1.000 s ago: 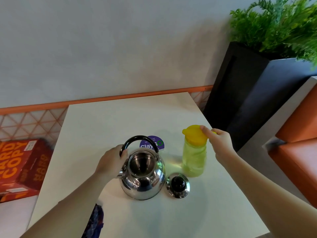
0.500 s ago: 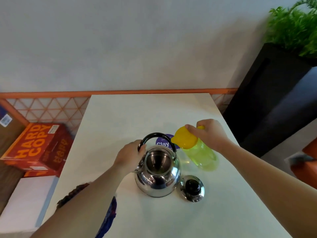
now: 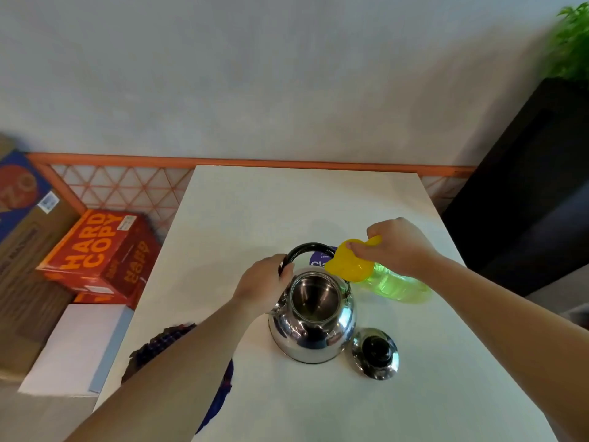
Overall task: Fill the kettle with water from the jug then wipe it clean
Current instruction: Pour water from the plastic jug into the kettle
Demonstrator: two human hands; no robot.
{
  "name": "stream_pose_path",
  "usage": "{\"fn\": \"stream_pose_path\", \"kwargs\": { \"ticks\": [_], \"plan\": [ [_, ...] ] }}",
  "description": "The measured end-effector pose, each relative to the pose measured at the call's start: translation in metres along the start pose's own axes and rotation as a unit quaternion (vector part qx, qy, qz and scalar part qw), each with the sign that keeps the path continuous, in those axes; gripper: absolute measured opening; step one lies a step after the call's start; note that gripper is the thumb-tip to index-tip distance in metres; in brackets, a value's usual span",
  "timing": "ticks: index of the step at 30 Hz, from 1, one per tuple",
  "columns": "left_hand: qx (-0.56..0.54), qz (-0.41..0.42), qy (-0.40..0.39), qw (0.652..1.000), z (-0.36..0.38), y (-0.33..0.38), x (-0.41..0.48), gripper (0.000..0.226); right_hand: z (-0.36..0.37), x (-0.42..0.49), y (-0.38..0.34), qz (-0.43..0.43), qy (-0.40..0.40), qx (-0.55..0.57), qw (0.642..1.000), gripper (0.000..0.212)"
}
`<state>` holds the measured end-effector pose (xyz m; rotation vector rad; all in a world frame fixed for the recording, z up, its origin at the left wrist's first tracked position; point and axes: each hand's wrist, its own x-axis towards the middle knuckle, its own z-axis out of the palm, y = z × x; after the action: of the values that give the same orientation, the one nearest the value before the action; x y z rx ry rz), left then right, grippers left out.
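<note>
Within the last second the right hand [image 3: 398,247], clasped round the neck of the jug [image 3: 392,283], had tipped it from upright almost to level, bringing its yellow cap [image 3: 347,264] to the far right rim of the open kettle [image 3: 314,317]; pouring seemed about to begin, though no water showed yet. The left hand [image 3: 264,282] gripped the black arched handle [image 3: 306,248], steadying the rounded, mirror-polished steel kettle mid-surface [image 3: 302,199], its domed lid [image 3: 376,354] lying near right. The jug was translucent green plastic, and a dark checked cloth [image 3: 165,339] lay at the near left edge.
</note>
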<state>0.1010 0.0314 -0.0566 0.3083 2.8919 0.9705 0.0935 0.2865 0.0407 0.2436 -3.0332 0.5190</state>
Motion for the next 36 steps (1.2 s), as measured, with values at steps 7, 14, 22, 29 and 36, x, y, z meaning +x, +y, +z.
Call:
{"fn": "stream_pose_path", "kwargs": {
  "ticks": [7,14,22,29,36],
  "plan": [
    [-0.001,0.003,0.002,1.0,0.0,-0.001,0.0,0.028,0.008,0.004,0.003,-0.011,-0.022,-0.019,1.0,0.059],
    [-0.003,0.005,0.005,1.0,0.001,-0.001,0.0,0.028,0.007,0.006,0.0,-0.024,-0.032,-0.032,0.999,0.055],
    [-0.005,0.004,0.003,1.0,0.001,0.002,0.001,0.027,0.006,0.007,-0.005,-0.022,-0.041,-0.044,0.998,0.052],
    [-0.004,0.004,-0.004,1.0,0.001,0.001,0.001,0.029,0.007,0.007,-0.006,-0.012,-0.042,-0.039,0.998,0.051],
    [-0.013,0.006,0.001,1.0,0.001,0.002,0.001,0.027,0.007,0.008,-0.007,-0.011,-0.044,-0.056,0.997,0.046]
  ]
}}
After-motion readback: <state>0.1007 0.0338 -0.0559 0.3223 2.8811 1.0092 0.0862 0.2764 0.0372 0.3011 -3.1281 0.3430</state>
